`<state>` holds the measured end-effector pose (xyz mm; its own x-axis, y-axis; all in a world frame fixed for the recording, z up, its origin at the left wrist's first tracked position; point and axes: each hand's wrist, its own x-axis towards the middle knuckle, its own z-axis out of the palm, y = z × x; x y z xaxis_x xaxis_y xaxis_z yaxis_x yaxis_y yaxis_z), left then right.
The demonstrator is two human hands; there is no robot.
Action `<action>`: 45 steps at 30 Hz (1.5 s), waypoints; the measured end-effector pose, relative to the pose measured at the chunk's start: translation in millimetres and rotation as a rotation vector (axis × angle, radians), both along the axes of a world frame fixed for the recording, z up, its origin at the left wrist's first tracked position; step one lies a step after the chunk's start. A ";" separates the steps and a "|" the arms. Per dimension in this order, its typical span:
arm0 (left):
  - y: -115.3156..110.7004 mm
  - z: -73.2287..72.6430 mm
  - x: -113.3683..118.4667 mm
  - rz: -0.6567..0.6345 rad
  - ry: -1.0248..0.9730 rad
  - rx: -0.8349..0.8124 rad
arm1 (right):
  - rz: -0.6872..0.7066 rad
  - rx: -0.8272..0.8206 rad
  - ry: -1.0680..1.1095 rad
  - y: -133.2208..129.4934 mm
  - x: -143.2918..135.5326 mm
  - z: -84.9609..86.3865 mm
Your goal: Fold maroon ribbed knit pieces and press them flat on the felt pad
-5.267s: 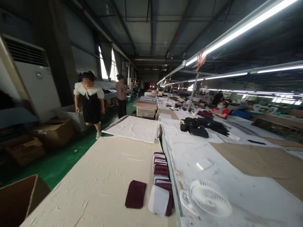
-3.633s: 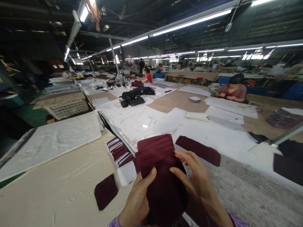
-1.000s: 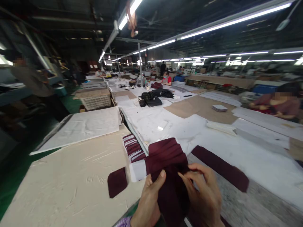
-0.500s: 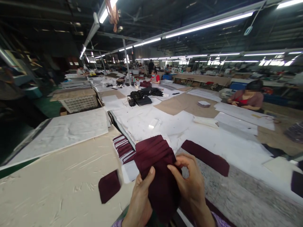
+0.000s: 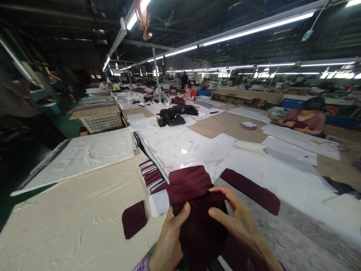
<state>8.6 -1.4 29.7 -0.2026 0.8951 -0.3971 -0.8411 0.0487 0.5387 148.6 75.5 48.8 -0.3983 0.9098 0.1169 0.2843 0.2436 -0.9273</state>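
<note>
Right hand (image 5: 243,219) just unpinched, fingers spread on the long maroon cloth (image 5: 201,229); left hand (image 5: 169,237) grips it, lengthwise toward the white worktop's (image 5: 166,140) left edge.

On my feed I see the maroon cloth (image 5: 201,226) matt and softly creased, the cream sheet (image 5: 84,203) smooth but wrinkled, the basket (image 5: 102,123) plastic, the brown paper (image 5: 210,124) dull.
</note>
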 end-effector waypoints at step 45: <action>-0.8 4.0 -11.3 -0.038 0.064 -0.015 | 0.007 -0.053 0.131 9.3 10.6 -0.6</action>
